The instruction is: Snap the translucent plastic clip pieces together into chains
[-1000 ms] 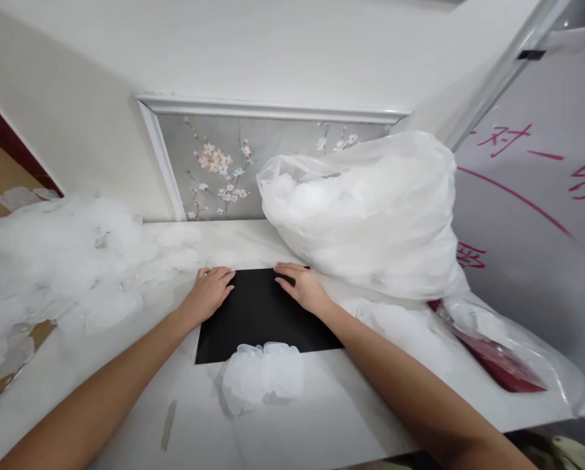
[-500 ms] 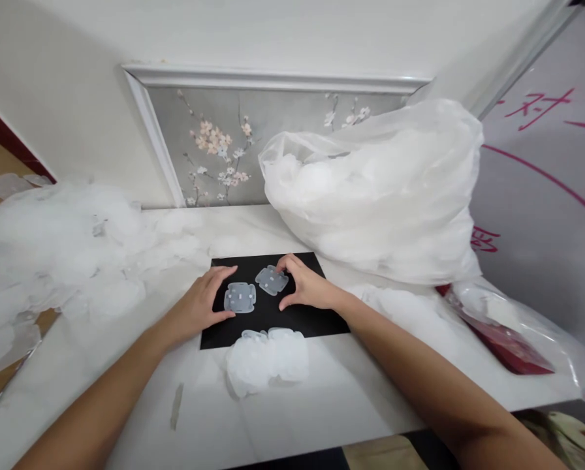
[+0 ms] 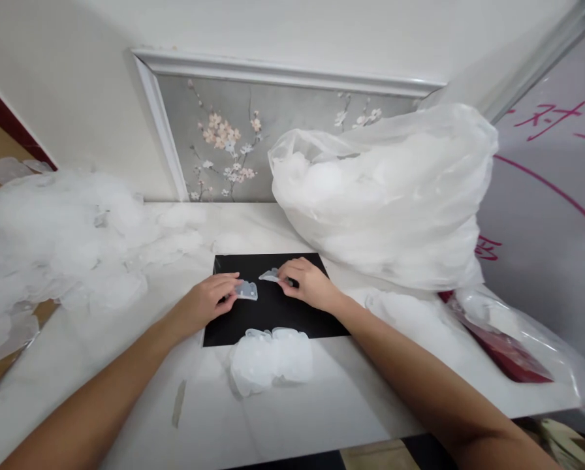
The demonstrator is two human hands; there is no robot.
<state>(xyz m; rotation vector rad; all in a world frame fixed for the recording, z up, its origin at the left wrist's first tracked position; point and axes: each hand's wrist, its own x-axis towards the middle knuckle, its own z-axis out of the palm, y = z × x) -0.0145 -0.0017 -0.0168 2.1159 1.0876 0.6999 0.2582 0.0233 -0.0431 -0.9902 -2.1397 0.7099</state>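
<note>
A black mat [image 3: 273,313] lies on the white table [image 3: 322,405]. My left hand [image 3: 209,301] pinches a small translucent plastic piece [image 3: 247,290] at the mat's left side, with the fingers closed on it. My right hand [image 3: 309,284] pinches a second translucent piece [image 3: 271,276] near the mat's far edge. Each piece is lifted at an angle off the mat. A small stack of the same translucent pieces [image 3: 271,358] rests at the mat's near edge.
A big clear plastic bag [image 3: 390,196] full of white pieces leans at the back right. A loose heap of white pieces [image 3: 62,241] covers the table's left. A red item in clear wrapping [image 3: 503,346] lies right. A flower picture [image 3: 234,150] hangs behind.
One second ago both hands lay flat on the mat. Half a second ago two pieces lay flat between them. Now each hand has picked one up by its edge.
</note>
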